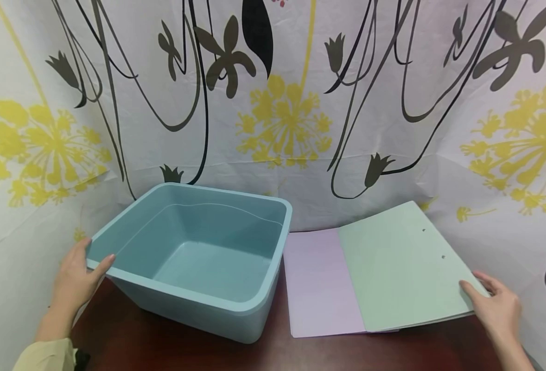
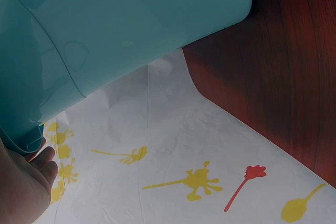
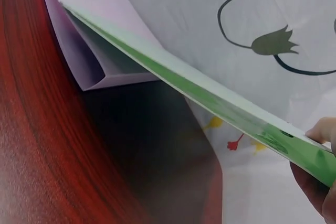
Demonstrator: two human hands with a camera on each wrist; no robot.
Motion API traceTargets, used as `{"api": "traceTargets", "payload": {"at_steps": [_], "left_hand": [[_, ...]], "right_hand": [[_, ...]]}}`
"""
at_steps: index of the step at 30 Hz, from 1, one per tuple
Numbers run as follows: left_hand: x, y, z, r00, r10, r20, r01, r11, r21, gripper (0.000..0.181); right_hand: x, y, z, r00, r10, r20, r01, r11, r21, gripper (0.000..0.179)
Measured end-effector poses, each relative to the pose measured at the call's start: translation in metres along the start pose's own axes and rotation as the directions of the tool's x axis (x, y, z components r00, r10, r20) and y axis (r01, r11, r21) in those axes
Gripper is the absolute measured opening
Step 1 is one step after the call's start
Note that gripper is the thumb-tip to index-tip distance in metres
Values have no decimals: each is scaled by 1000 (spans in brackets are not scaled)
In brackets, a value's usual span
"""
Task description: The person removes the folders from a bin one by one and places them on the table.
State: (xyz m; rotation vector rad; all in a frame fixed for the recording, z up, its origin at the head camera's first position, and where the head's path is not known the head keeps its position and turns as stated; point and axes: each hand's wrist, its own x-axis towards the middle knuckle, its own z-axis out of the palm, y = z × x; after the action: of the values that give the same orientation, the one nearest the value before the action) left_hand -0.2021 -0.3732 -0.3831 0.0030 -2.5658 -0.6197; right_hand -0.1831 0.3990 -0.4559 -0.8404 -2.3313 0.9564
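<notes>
On the left, a blue-green plastic tub (image 1: pixel 199 312) has its open top facing up, and its inside is bare. My left hand (image 1: pixel 75 278) grips the tub's left rim, the thumb over the edge and the fingers outside. Its wall (image 2: pixel 131 30) fills the top of the left wrist view. To the right, my right hand (image 1: pixel 500 304) pinches the outer edge of a pale green folder (image 1: pixel 403 273) with two punched holes. That edge is lifted off the table, so the folder slopes. A lilac folder (image 1: pixel 324 288) lies partly under it, its spine fold (image 3: pixel 94 83) showing in the right wrist view.
The dark red-brown wooden table (image 1: pixel 277 355) has a curved edge. Behind and at both sides hangs a white cloth (image 1: pixel 291 190) with yellow and grey flower prints, close to the tub and the folders.
</notes>
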Motion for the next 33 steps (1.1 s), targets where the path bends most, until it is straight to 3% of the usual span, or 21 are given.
{"api": "traceTargets", "payload": {"at_steps": [6,9,16,25,28,33], "left_hand": [[0,-1,2,1000,-7,-3,7,1000,10,74],[0,-1,2,1000,-10,-5,10,1000,11,74],[0,0,2,1000,-10,-9,10,1000,2,74],[0,1,0,1000,-20,-1,20,1000,4,75],[-1,2,0,1000,-25,0,25,1000,6,75],[-1,2,1,1000,-28,2,28,1000,9,76]], "right_hand": [[12,23,7,995,-87,-46,88,995,39,46],[11,24,6,997,-75,-33,77,996,45,48],[6,21,-1,996,-81,39,79,995,54,50],[18,39,0,990,-37,135,33,999,32,57],[24,47,2,988,-60,142,60,998,2,52],[38,65,3,966,-119,230,132,990,-41,59]]}}
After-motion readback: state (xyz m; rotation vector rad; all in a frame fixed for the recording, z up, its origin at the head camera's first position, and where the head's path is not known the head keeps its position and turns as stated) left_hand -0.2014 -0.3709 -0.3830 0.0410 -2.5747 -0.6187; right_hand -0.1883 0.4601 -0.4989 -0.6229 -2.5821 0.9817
